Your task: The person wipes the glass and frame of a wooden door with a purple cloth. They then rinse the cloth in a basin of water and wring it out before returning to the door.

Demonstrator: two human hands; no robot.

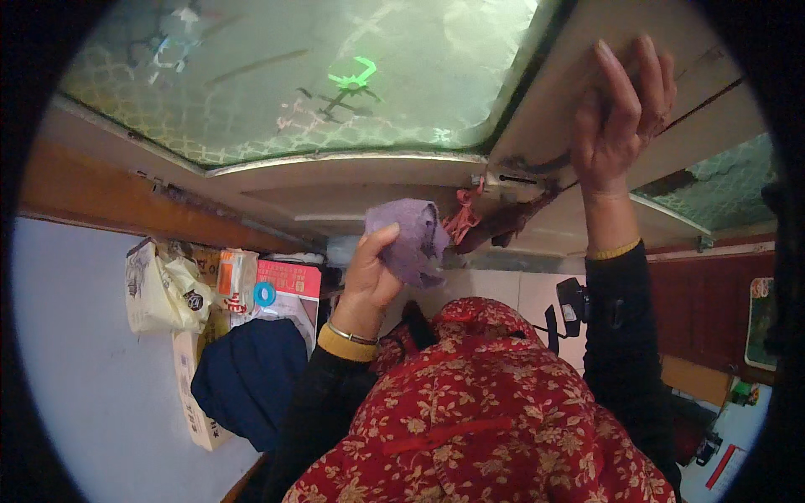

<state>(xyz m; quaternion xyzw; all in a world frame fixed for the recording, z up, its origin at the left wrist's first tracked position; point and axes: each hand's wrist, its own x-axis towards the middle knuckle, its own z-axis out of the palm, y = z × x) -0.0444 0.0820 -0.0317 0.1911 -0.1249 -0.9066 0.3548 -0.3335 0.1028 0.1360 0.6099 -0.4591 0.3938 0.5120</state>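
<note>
Head view, only one. Purple cloth (411,235) is in the left hand (369,272), up in front of the pale door (319,197), below the frosted glass pane (268,67) and left of the pink tie (463,216). Left hand closed on it: thumb lies over the near face, other fingers mostly hidden behind. Can't tell if cloth touches door.

Right hand (616,126) up on the door's stile (562,92), fingers spread and slightly bent, nothing seen in it; looks braced on the surface, palm contact unclear.

Handling, my guess: cloth very light, soft, limp, a bit fuzzy, so no real slip or breakage risk. Looks folded or bunched; loose lower edge may flop. Best hold: thick folded middle, thumb against fingers, flat side outward; a corner grip would let it sag. Wet or dry, can't tell.

Off to the left: navy fabric (251,377), cream bag (168,293), blue ring (264,293). Red floral garment (470,394) fills lower middle.
</note>
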